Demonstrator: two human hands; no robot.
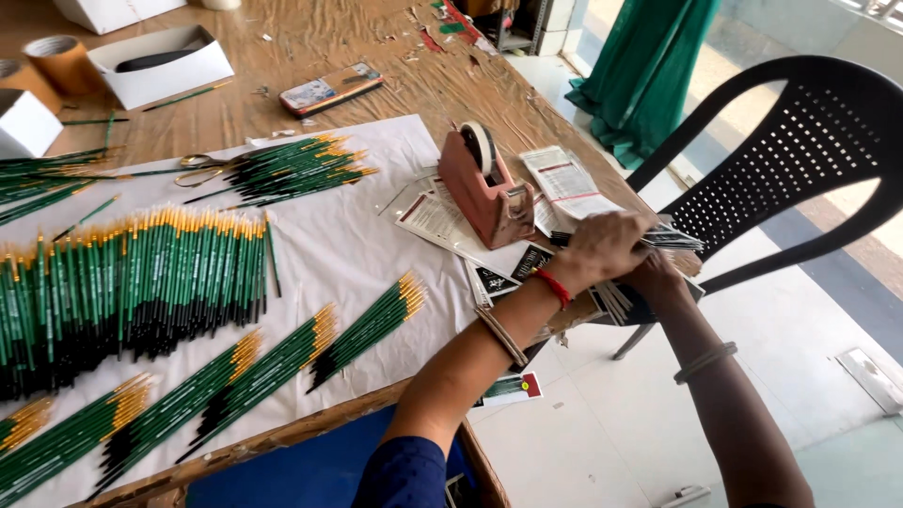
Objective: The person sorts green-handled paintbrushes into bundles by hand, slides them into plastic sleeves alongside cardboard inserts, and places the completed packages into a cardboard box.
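Left hand (602, 246) lies curled over a stack of printed cards (673, 237) at the table (329, 47) edge, right of the tape dispenser (484, 188); right hand (658, 279) grips them beneath. Brushes (141, 282) cover white paper (348, 245) left of it; a black chair (800, 160) stands beyond on pale floor (583, 423).

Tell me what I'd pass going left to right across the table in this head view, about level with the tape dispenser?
Big row of green paintbrushes → white paper sheet → reddish tape dispenser → left hand on a stack of printed cards → black plastic chair.
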